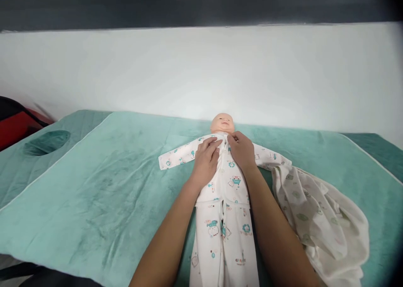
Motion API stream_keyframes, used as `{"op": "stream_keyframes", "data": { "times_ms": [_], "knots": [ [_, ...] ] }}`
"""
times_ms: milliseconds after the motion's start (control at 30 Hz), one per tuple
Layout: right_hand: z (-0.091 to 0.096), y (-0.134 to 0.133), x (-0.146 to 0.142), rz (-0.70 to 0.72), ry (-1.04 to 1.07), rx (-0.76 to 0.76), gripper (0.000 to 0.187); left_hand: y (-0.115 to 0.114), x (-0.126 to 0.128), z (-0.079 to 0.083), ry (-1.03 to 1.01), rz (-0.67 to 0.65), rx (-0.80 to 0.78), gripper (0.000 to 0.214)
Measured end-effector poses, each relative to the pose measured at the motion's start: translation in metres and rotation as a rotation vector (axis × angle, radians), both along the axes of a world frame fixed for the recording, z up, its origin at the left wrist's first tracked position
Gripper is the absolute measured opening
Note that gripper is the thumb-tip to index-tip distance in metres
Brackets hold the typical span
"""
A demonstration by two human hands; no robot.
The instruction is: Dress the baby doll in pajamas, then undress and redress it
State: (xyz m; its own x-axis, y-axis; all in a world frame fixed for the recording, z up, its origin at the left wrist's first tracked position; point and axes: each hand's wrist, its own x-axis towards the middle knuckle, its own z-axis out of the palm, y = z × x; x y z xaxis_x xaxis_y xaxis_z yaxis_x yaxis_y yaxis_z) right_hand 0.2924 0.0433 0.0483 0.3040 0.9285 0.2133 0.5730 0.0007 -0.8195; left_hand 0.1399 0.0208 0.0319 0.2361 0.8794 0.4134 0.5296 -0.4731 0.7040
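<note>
A baby doll point(222, 122) lies on its back, dressed in a white baby top point(231, 182) with small animal prints and matching trousers point(239, 245). Over the left side of the chest lies my left hand point(206, 159), its fingers slightly spread on the fabric near the front opening. My right hand point(243, 150) is closed at the neckline, thumb and fingers pinching the top's front edge just under the doll's chin. Both sleeves stretch out sideways. What exactly lies under my right fingertips is hidden.
A bunched white cloth with green prints point(317, 215) lies to the right, touching the right sleeve's end. Green sheeting point(94, 186) covers the bed, with an oval hole point(47, 143) at left. A white wall point(189, 72) rises behind. A red and black item point(15, 123) sits far left.
</note>
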Motion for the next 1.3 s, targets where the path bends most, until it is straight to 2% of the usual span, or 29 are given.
{"op": "stream_keyframes", "data": {
  "times_ms": [233, 400, 500, 667, 800, 900, 1033, 1133, 1300],
  "knots": [
    [-0.004, 0.004, 0.004, -0.04, 0.16, 0.062, 0.02, 0.001, -0.001, -0.001, -0.071, -0.024, 0.022, 0.035],
    [-0.001, -0.016, -0.005, -0.083, 0.132, 0.181, 0.022, 0.001, -0.005, 0.001, -0.148, -0.071, 0.031, 0.031],
    [0.002, -0.037, -0.012, -0.051, 0.02, 0.206, 0.023, 0.002, -0.007, -0.001, -0.171, -0.102, 0.044, 0.029],
    [0.006, -0.062, -0.021, 0.07, -0.348, 0.074, 0.028, 0.005, -0.011, -0.006, -0.195, -0.162, 0.068, 0.035],
    [0.004, -0.071, -0.02, 0.113, -0.42, 0.065, 0.02, 0.004, -0.012, -0.005, -0.152, -0.163, 0.076, 0.035],
    [0.0, -0.074, -0.013, 0.176, -0.363, 0.137, 0.019, 0.002, -0.011, -0.001, -0.122, -0.151, 0.081, 0.034],
    [-0.003, -0.071, -0.002, 0.289, -0.081, 0.108, 0.021, 0.001, -0.011, 0.002, -0.102, -0.152, 0.09, 0.032],
    [-0.004, -0.066, 0.001, 0.247, 0.07, 0.059, 0.022, 0.0, -0.011, 0.001, -0.054, -0.135, 0.115, 0.032],
    [-0.008, -0.057, -0.001, 0.134, -0.01, 0.094, 0.021, 0.0, -0.009, -0.001, 0.012, -0.175, 0.18, 0.036]
  ]
}}
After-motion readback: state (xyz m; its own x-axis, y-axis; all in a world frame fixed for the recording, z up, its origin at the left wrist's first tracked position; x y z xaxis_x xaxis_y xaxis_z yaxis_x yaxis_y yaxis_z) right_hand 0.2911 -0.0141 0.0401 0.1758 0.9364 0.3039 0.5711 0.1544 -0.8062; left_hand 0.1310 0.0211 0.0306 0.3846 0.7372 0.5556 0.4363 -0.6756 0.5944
